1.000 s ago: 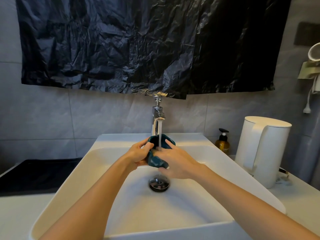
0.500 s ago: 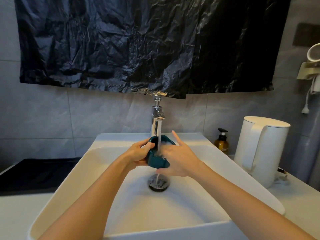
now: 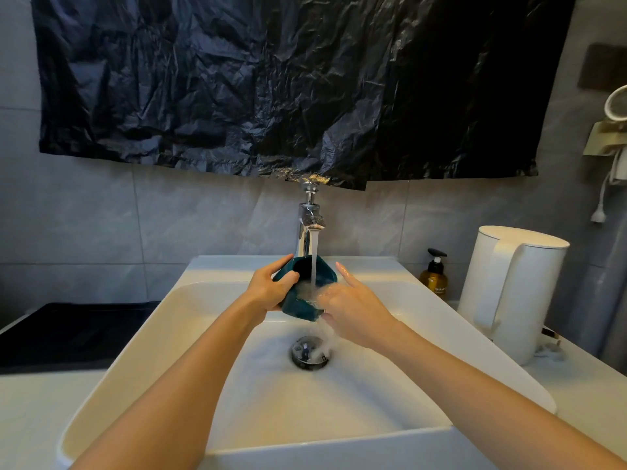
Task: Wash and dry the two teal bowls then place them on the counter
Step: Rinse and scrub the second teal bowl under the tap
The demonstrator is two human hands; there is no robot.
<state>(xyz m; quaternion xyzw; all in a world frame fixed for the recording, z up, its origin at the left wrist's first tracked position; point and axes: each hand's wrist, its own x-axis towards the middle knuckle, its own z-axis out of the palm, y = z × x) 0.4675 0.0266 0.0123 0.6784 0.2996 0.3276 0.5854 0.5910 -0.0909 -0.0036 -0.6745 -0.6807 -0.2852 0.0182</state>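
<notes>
Rinsing is being done: the teal bowl is gripped by the left hand and rubbed inside by the loose-fingered right hand; drying seems called for next.

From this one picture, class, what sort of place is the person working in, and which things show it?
Probably a bathroom, though the kettle hints at a kitchenette: a white basin with a running tap, a pump bottle beside it, and grey wall tiles.

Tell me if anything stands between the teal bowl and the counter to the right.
Yes: a white kettle and a soap bottle stand on that counter, beside the right rim of the sink.
</notes>
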